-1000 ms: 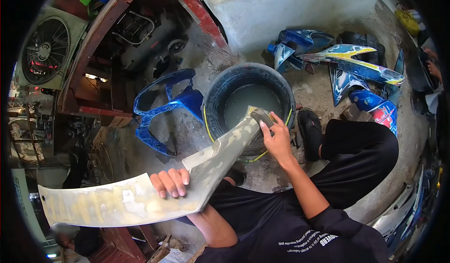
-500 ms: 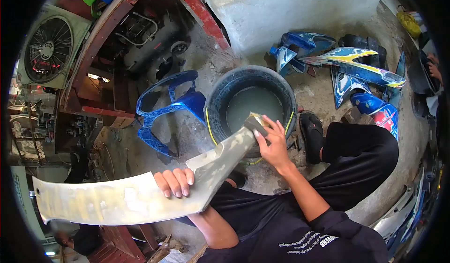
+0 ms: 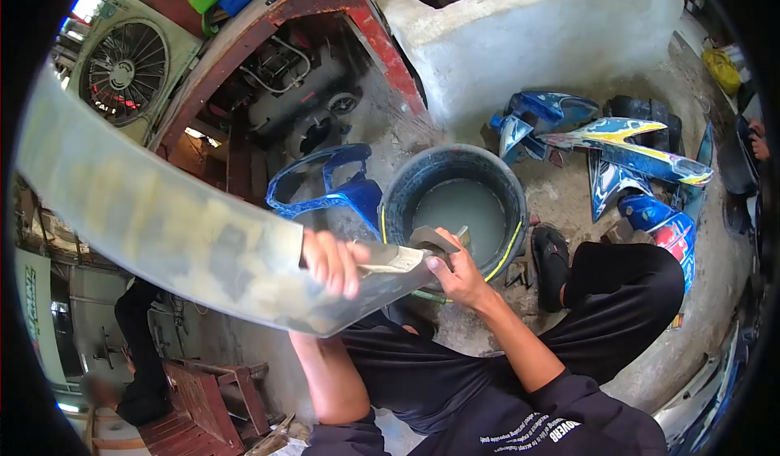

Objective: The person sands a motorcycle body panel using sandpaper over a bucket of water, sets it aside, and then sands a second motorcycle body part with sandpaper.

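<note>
A long, curved body panel (image 3: pixel 187 237), patchy white, grey and yellowish, stretches from the upper left to my lap. My left hand (image 3: pixel 331 263) is closed around its middle, with fingers hooked over the upper edge. At the panel's narrow end, my right hand (image 3: pixel 461 277) pinches a bent grey sheet that looks like sandpaper (image 3: pixel 431 238). The sheet lies against or just over that end; exact contact is hard to see. Directly beyond is a black bucket (image 3: pixel 396 181) holding cloudy water (image 3: pixel 459 220).
A blue plastic frame piece (image 3: pixel 345 192) lies left of the bucket. Several blue, white and yellow fairing pieces (image 3: pixel 617 143) are piled to the right. A low white wall (image 3: pixel 520 42) stands behind, and a red wooden bench (image 3: pixel 191 411) is at lower left, with another person nearby.
The panel's far left end has swung upward and nearer the camera, while its narrow end has dropped lower. Both hands moved with it. The view has also shifted slightly.
</note>
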The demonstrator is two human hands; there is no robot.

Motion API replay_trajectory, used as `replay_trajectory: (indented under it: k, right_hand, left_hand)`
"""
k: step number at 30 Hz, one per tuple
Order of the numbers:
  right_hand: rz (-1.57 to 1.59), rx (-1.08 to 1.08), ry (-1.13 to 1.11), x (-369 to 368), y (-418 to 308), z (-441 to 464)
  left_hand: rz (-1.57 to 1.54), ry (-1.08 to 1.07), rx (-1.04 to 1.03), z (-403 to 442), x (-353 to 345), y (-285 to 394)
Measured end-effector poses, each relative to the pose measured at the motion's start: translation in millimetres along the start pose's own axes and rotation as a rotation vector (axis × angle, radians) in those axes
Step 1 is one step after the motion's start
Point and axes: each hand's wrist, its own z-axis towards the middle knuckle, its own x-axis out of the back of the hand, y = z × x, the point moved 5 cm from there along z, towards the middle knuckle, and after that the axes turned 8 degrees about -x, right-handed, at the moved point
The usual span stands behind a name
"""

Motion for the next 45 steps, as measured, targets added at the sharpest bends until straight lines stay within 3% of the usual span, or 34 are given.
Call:
replay_trajectory:
  k: [1,3,5,7,8,11,13,17,23,26,30,34,39,45]
  right_hand:
    - [-0.005,-0.008,0.052,-1.4,3.1,2.0]
    - [-0.008,-0.008,0.099,-3.5,0.9,7.5]
    - [-0.035,0.006,0.171,-3.7,-4.5,10.9]
    - [-0.028,-0.002,0.182,-5.1,-4.6,16.5]
    - [-0.022,-0.017,0.194,-5.8,-4.3,19.2]
    - [0.04,-0.035,0.187,-17.2,-10.2,23.5]
    - [0.045,-0.018,0.18,-27.8,-16.3,19.8]
    - [0.05,0.13,0.194,-34.2,-43.7,18.4]
    - [0.154,0.119,0.388,-11.5,-44.2,17.4]
    - [0.202,-0.002,0.456,5.1,-33.3,11.6]
    - [0.116,-0.195,0.512,37.5,-9.6,-20.2]
    - [0.066,-0.246,0.545,59.5,24.6,-47.0]
    - [-0.004,-0.331,0.566,72.4,62.0,-56.6]
    - [0.026,-0.305,0.558,65.7,50.6,-49.2]
  left_hand:
    - [0.004,-0.006,-0.007,1.2,0.2,1.5]
    - [0.235,0.37,-0.089,-2.3,26.2,5.8]
    - [0.192,0.306,-0.051,-8.6,37.9,18.3]
    - [0.071,0.547,-0.078,-11.3,34.1,25.6]
    - [0.182,0.642,-0.158,-16.7,31.6,23.1]
    - [0.535,0.707,-0.324,-22.4,22.0,12.6]
    - [0.604,0.72,-0.355,-22.4,16.0,22.1]
    - [0.991,0.906,-0.693,-19.3,-0.4,63.9]
    - [1.139,0.922,-0.839,-15.1,-14.9,152.6]
    - [1.188,0.852,-0.863,-18.1,5.9,185.9]
    - [1.386,0.742,-0.811,-32.5,48.7,203.0]
    - [1.718,0.596,-0.575,-52.3,70.0,175.5]
    - [1.561,0.646,-0.216,-102.4,159.8,100.2]
    - [1.549,0.816,-0.007,-161.0,223.5,16.4]
